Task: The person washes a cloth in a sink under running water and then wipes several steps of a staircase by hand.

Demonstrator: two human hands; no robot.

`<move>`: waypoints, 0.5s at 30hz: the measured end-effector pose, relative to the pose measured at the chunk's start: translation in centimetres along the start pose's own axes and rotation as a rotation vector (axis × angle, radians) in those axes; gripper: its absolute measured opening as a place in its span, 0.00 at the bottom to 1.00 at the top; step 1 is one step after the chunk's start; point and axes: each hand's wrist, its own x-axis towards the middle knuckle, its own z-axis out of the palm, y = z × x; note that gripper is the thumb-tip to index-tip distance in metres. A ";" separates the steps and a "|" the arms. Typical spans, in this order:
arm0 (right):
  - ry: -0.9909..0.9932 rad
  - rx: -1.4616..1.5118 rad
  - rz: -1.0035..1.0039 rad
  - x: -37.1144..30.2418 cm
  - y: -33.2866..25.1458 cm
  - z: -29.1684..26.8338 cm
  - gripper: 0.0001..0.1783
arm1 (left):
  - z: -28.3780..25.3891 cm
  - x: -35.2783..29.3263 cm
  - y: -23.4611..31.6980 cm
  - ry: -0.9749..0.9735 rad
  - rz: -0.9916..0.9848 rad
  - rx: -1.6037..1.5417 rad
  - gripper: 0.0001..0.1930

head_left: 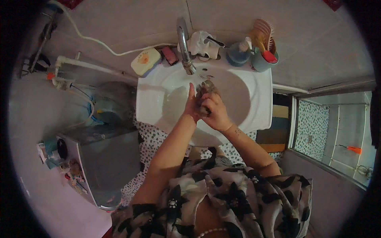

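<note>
Both my hands are together over the white sink [149, 105], below and just in front of the chrome faucet [183, 45]. Between them is a bunched, wet-looking grey-brown cloth [206, 85]; its exact kind is hard to make out. My right hand [216, 112] wraps its fingers round the cloth, with one end poking out near the thumb side. My left hand [192, 106] presses against the cloth from the left, thumb stretched upward and the other fingers mostly hidden. No water stream can be made out under the spout.
Along the sink's back ledge are a yellow-and-white soap box [146, 62], a pink bar [170, 55], a white cloth [203, 44], a blue pump bottle [239, 53] and a cup [265, 61] with combs [263, 31]. A grey-topped cabinet [111, 158] stands at the left.
</note>
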 end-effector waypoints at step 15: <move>0.272 1.250 0.903 9.5 -2.1 -5.0 0.19 | 14.7 -2.0 1.1 0.309 0.652 1.011 0.10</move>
